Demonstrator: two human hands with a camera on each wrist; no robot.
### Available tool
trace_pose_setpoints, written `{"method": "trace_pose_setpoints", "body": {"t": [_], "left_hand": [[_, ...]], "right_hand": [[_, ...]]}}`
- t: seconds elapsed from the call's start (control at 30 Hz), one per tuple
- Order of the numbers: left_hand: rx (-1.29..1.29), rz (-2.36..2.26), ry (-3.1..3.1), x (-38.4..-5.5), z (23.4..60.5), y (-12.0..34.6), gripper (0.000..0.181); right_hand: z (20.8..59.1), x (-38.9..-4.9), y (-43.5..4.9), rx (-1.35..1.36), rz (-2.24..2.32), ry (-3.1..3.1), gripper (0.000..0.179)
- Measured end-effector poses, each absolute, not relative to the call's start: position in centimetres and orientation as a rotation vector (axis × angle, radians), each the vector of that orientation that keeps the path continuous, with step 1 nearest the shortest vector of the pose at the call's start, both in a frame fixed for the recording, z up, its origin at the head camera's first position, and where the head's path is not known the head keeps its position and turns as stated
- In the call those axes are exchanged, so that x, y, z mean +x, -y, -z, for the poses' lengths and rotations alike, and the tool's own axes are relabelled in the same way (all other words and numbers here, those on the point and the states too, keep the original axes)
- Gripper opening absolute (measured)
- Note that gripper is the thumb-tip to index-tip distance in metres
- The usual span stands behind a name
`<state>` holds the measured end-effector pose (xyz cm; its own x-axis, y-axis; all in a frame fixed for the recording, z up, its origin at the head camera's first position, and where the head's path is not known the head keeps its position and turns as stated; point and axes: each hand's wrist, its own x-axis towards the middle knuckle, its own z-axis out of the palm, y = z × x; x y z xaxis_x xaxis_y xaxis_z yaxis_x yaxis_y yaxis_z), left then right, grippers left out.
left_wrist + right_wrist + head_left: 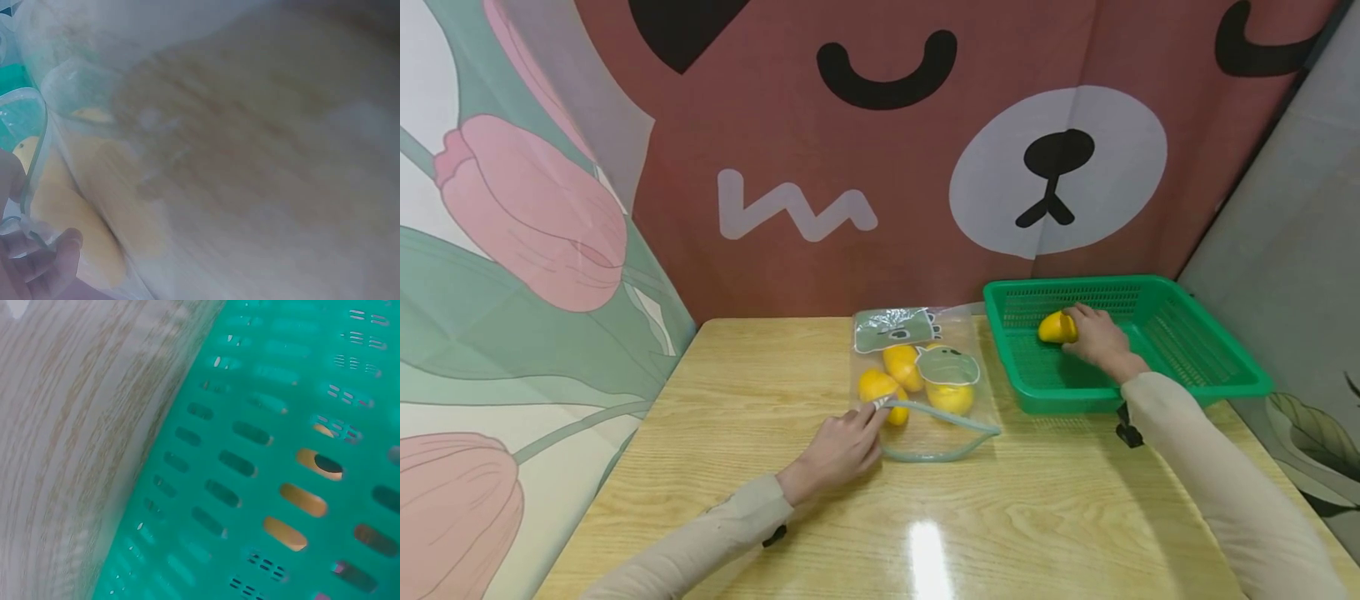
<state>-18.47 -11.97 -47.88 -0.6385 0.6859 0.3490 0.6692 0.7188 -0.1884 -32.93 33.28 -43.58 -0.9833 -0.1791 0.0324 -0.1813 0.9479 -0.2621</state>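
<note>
Pale wooden counter [760, 542], left hand [838, 446] pinching the rim of a clear bag [925, 457], yellow fruits [902, 367] inside part-hidden by a printed patch [949, 367], right hand [1096, 337] gripping another fruit [1054, 327] within the green basket [1060, 402], fingertips hard to make out, bear-faced backdrop [910, 183] cut off above.

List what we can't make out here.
Head: exact count of yellow fruits in the bag; its green print covers part.
Head: right side of the loose fruit, behind the right hand.
Right wrist: that hand's grip, blocked by the slotted wall of the basket.
Left wrist: rest of the left hand, cut off by the left edge.
</note>
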Motion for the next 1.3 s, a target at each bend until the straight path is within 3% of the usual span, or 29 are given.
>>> {"method": "trace_pose_setpoints", "body": {"t": [1.3], "left_hand": [[-1.057,-0.05,2.502,-18.48,47.96,11.96,0.055]], "right_hand": [[43.61,-32.31,-33.37,0.234,-0.332,3.12,0.069]]}}
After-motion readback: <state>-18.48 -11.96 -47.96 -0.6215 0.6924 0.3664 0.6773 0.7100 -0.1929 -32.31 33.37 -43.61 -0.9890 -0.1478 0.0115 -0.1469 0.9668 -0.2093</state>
